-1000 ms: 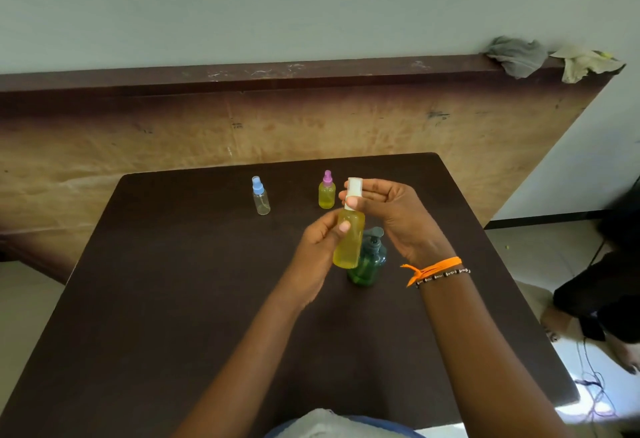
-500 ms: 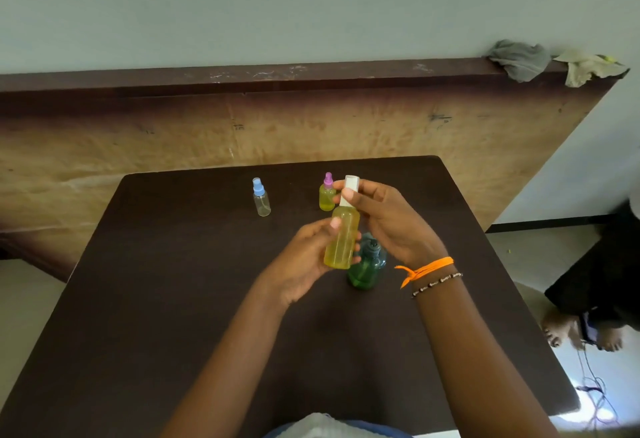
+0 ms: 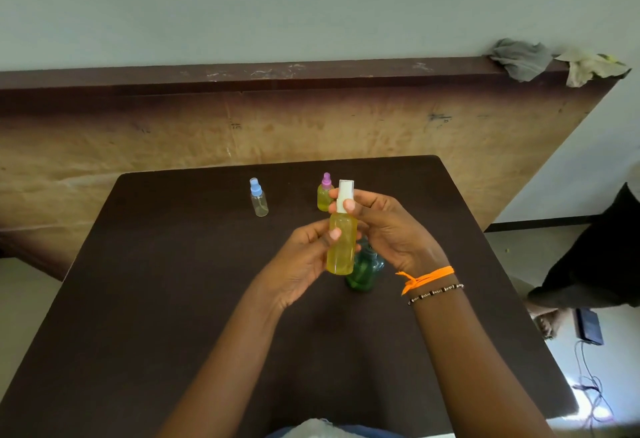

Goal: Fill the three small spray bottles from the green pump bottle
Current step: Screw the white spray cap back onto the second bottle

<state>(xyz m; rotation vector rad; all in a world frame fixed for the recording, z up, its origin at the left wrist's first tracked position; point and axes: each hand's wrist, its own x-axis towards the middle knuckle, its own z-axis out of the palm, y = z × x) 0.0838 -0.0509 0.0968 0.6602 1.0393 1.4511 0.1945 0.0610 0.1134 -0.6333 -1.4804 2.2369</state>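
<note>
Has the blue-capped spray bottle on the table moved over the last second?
No. The blue-capped spray bottle stands in the same spot, left of the purple-capped bottle and just as far from the table's far edge. Small image shifts are head-camera motion.

A dark brown table (image 3: 173,299) stands against a worn tan panel (image 3: 138,140) under a pale wall (image 3: 277,5). Two crumpled rags (image 3: 519,58), perhaps cloths, lie on its dark ledge (image 3: 242,74). Bright light falls on the floor (image 3: 588,410).

No words or numbers are showing anywhere that can be read. The bottles are showing no labels, and the small dark marks on the brown board (image 3: 439,116) behind the table are too blurry to read.
</note>
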